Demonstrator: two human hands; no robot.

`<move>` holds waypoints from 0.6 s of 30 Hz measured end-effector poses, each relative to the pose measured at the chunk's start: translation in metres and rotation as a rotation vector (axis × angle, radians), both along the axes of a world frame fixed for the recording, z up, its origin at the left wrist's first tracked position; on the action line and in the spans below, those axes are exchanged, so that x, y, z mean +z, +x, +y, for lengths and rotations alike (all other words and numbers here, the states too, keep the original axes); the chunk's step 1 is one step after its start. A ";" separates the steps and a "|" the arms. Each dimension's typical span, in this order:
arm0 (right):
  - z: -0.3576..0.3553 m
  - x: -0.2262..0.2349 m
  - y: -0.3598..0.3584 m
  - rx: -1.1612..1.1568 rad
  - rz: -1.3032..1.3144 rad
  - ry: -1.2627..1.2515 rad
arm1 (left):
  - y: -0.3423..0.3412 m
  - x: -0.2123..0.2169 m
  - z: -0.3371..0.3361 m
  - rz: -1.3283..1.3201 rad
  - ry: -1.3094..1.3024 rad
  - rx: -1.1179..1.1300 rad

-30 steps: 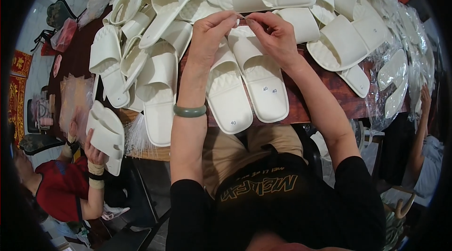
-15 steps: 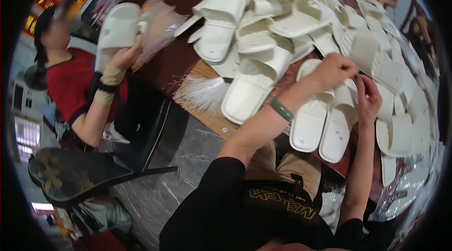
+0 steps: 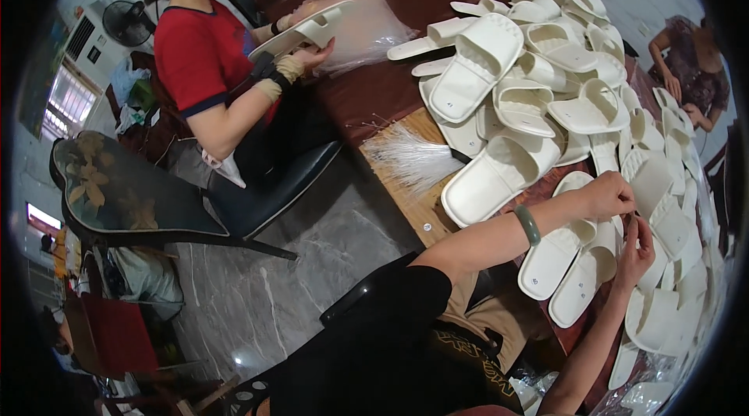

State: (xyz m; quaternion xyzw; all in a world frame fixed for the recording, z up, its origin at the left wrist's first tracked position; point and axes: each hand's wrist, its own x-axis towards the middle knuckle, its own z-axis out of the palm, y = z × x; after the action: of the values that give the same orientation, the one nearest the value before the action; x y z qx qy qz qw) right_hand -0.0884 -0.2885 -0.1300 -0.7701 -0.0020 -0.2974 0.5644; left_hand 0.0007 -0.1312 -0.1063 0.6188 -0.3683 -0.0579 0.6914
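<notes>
My left hand (image 3: pixel 608 196), its arm wearing a green bangle (image 3: pixel 527 225), is closed in a pinch. Just below it, the fingers of my right hand (image 3: pixel 637 250) are pinched too, the fingertips of both almost meeting. What they hold is too small to make out. Under my hands lies a pair of white slippers, a left one (image 3: pixel 546 266) and a right one (image 3: pixel 581 282), side by side with toe straps away from me. Their strap ends are partly hidden by my hands.
A heap of white slippers (image 3: pixel 538 104) covers the table beyond my hands. A bundle of thin clear strands (image 3: pixel 413 158) lies on a wooden board (image 3: pixel 421 217). At the left, a person in a red shirt (image 3: pixel 199 57) holds slippers (image 3: pixel 312 30) beside clear bags (image 3: pixel 363 18).
The view has swung left, so everything sits further right and lower. My hands stay pinched together above the pair. The person in red has lowered and tilted the slippers.
</notes>
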 end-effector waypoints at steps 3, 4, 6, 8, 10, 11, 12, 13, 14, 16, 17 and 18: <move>0.002 0.003 -0.001 -0.027 -0.012 -0.172 | 0.001 -0.002 0.001 -0.043 0.031 0.039; 0.002 0.004 -0.002 -0.012 0.007 -0.204 | 0.001 -0.002 0.002 -0.043 0.047 0.038; 0.003 0.003 -0.001 -0.039 0.000 -0.206 | -0.001 0.000 0.003 -0.018 0.040 0.027; 0.004 0.003 -0.001 -0.071 -0.006 -0.207 | -0.001 -0.001 0.002 0.007 0.034 0.012; 0.007 0.004 -0.002 -0.028 -0.016 -0.180 | 0.001 -0.003 0.000 -0.045 0.048 0.058; 0.010 0.004 -0.001 -0.030 -0.016 -0.180 | 0.002 -0.005 0.000 -0.045 0.048 0.056; 0.012 0.004 0.000 -0.017 -0.050 -0.156 | 0.001 -0.005 -0.001 -0.070 0.028 0.063; 0.012 0.004 0.000 -0.005 -0.084 -0.133 | 0.001 -0.005 -0.002 -0.095 0.008 0.069; 0.010 0.004 -0.002 -0.011 -0.082 -0.134 | 0.000 -0.005 -0.003 -0.094 0.007 0.062; 0.006 0.003 -0.004 -0.042 0.019 -0.177 | -0.001 0.000 0.000 0.022 0.032 0.071; 0.006 0.003 -0.003 -0.052 0.021 -0.177 | -0.001 0.001 0.002 0.024 0.032 0.060; 0.008 0.003 -0.003 -0.048 -0.012 -0.194 | -0.003 0.002 0.003 -0.009 0.057 0.081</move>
State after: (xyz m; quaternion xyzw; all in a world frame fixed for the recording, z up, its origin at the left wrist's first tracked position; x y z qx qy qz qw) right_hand -0.0912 -0.2807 -0.1271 -0.8192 -0.0160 -0.3138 0.4798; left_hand -0.0022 -0.1285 -0.1044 0.6530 -0.3441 -0.0378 0.6736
